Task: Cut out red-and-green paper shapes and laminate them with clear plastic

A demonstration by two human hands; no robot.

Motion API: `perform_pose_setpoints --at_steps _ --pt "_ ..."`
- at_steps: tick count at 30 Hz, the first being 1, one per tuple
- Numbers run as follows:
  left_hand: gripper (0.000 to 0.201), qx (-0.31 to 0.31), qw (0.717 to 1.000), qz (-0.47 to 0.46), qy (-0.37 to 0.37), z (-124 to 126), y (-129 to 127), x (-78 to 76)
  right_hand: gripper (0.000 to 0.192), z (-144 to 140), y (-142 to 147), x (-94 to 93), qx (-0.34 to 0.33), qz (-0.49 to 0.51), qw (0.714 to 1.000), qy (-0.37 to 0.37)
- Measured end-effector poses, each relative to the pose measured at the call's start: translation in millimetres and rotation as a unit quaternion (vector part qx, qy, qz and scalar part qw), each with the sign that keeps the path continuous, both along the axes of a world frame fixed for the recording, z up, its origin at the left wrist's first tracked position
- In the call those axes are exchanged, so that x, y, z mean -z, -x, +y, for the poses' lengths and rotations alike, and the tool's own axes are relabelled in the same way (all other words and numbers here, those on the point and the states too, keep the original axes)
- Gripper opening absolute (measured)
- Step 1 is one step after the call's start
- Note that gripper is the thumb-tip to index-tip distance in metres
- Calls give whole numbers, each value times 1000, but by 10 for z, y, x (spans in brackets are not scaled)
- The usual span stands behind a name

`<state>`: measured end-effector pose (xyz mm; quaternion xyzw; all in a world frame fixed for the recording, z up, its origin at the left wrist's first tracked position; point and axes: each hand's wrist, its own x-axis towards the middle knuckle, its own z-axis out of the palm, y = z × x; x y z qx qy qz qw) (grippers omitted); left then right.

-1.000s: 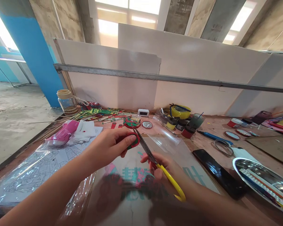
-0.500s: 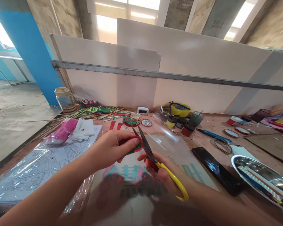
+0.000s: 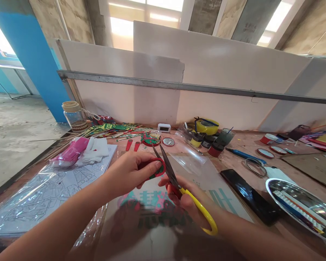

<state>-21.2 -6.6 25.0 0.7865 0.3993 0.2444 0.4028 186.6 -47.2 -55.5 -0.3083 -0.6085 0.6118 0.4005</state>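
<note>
My left hand [image 3: 141,167] pinches a small red and green piece [image 3: 161,170] with a rounded red edge, between thumb and fingers; part of it is hidden by the hand. My right hand [image 3: 183,195] is wrapped round the yellow handles of a pair of scissors [image 3: 171,170]. The blades stand apart and point up and away, just at the right edge of the piece. Below both hands lies a translucent sheet [image 3: 206,181] with green and pink print.
A black phone [image 3: 247,195] and a steel bowl [image 3: 271,186] lie to the right. Ahead are a round tub with red and green scraps [image 3: 149,139], a small white clock [image 3: 164,128] and paint jars [image 3: 216,149]. Plastic-covered line drawings [image 3: 59,192] lie left.
The red and green piece has turned slightly in my left hand, with more of its red edge showing. The scissors stay open beside it, almost unmoved.
</note>
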Motion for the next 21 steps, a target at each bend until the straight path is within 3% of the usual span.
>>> perform_pose_setpoints --at_steps 8,16,21 --pt "32 7 1000 0 3 -21 33 -46 80 40 -92 37 -7 -57 998 -29" --pt "31 20 999 37 14 21 87 -85 81 66 -60 63 -4 -53 998 22" --pt "30 19 998 55 12 25 127 -98 75 87 -101 53 -21 -86 996 -12"
